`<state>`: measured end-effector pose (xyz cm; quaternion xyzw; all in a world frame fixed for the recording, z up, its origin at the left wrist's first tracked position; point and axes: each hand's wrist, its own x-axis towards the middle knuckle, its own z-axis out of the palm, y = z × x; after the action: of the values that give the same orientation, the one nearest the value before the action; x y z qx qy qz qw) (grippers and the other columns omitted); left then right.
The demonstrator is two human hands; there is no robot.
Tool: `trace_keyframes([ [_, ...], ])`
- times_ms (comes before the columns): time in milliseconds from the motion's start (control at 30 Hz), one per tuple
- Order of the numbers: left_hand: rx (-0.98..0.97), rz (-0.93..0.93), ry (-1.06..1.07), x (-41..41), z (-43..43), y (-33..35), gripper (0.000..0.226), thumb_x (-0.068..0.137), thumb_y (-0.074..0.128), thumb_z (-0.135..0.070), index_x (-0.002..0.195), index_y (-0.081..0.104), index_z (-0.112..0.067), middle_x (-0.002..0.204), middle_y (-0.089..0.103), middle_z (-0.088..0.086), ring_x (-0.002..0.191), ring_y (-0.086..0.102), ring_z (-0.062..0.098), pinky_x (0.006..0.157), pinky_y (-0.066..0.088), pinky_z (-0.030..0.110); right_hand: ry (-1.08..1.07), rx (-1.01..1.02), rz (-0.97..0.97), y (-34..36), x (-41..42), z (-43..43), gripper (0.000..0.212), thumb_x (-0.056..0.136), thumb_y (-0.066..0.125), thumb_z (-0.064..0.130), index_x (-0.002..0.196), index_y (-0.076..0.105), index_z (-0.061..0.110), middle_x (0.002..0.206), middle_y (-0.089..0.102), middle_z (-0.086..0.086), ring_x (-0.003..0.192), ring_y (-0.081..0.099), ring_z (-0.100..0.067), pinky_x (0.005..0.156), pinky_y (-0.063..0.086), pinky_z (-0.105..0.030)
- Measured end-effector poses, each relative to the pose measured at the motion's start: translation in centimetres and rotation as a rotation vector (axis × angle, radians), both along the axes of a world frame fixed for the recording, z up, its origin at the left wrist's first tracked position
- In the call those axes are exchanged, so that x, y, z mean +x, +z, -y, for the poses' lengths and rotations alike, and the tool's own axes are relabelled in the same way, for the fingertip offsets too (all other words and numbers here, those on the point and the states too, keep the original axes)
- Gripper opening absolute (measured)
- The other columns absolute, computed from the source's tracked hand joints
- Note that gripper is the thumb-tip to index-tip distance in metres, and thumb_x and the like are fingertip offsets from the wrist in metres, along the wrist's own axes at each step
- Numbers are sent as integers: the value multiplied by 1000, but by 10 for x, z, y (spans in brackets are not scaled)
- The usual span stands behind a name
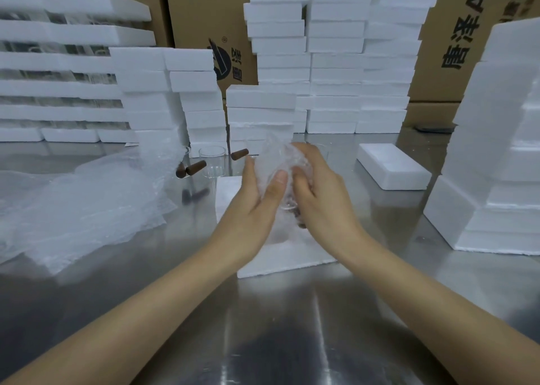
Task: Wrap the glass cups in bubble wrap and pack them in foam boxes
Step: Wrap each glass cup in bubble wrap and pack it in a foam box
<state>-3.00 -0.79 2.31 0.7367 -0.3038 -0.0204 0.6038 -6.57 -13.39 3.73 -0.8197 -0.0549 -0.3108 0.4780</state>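
Observation:
A glass cup wrapped in bubble wrap (282, 158) is held up over the open foam box (280, 263) at the table's middle. My left hand (257, 197) grips its left side, thumb pressed on the wrap. My right hand (318, 189) curls round its right side, fingers over the top. The cup's brown handle peeks out below my right palm. Further back stand unwrapped glass cups (211, 162) with brown handles (195, 167). A pile of loose bubble wrap sheets (79, 206) lies to the left.
A foam lid (393, 165) lies to the right on the steel table (292, 326). Stacks of foam boxes (336, 60) line the back, more foam (496, 151) rises at the right, and trays of glassware (58, 72) are stacked at the left. Cardboard cartons (467, 34) stand behind.

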Motion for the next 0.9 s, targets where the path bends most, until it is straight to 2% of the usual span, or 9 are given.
trace_keyframes([
  [100, -2, 58, 101, 0, -3, -1, 71, 91, 30, -59, 153, 18, -27, 141, 49, -14, 129, 43, -3, 113, 31, 28, -3, -114, -52, -5, 3, -3, 24, 98, 45, 22, 121, 50, 24, 63, 53, 18, 53, 52, 0, 57, 41, -19],
  [200, 120, 226, 183, 3, -7, 2, 53, 100, 31, -43, 150, 30, -25, 94, 71, -1, 83, 65, 8, 78, 48, 18, -14, -230, -53, -4, 1, -3, 42, 97, 44, 46, 129, 44, 20, 103, 61, 8, 94, 58, -8, 73, 37, -9],
  [267, 137, 339, 225, 4, -6, 1, 43, 102, 34, -36, 139, 48, -19, 59, 61, -8, 52, 56, 8, 54, 42, 18, 38, -249, -33, -5, 2, -2, 58, 95, 34, 52, 143, 33, 19, 133, 53, 2, 118, 48, -9, 84, 29, 1],
  [367, 178, 555, 306, 8, -6, 6, 24, 100, 46, -14, 109, 65, -2, 41, 37, -12, 42, 46, 2, 47, 32, 10, 91, -285, 14, -6, 6, 1, 54, 101, 33, 38, 150, 23, 17, 125, 49, 5, 115, 43, -5, 85, 21, 8],
  [500, 251, 678, 265, 14, 0, 27, 18, 92, 52, -2, 102, 67, -6, 52, 39, -17, 47, 42, 3, 50, 29, 11, 52, -272, 114, -3, 8, 8, 54, 101, 40, 12, 147, 13, 23, 117, 55, -4, 101, 49, -5, 89, 27, 3],
  [633, 109, 479, 222, 6, 3, 25, 53, 93, 53, -38, 141, 45, -19, 97, 53, -31, 83, 46, -29, 74, 32, -5, -36, -206, 239, 1, 6, 15, 57, 95, 40, -5, 146, 26, 15, 98, 62, -1, 81, 55, 5, 79, 37, 1],
  [700, 105, 464, 177, 6, 1, 19, 60, 95, 48, -47, 145, 39, -15, 105, 59, -25, 86, 43, -31, 76, 29, -8, -68, -207, 275, 0, 6, 15, 60, 90, 41, -9, 145, 33, 14, 81, 62, -2, 68, 53, 6, 66, 37, 0],
  [767, 157, 487, 149, 7, 1, 15, 57, 99, 43, -41, 148, 32, -15, 120, 60, -8, 92, 44, -22, 79, 29, -7, -54, -179, 245, 2, 4, 10, 76, 86, 42, -14, 146, 22, 27, 101, 67, -3, 77, 57, 3, 69, 40, -2],
  [900, 190, 482, 161, 6, 5, 12, 52, 102, 38, -28, 151, 24, -16, 109, 54, -18, 86, 48, -13, 74, 33, -4, -22, -91, 157, 4, 4, 8, 86, 87, 48, -9, 150, 7, 32, 140, 41, 14, 91, 58, 6, 79, 43, -6],
])
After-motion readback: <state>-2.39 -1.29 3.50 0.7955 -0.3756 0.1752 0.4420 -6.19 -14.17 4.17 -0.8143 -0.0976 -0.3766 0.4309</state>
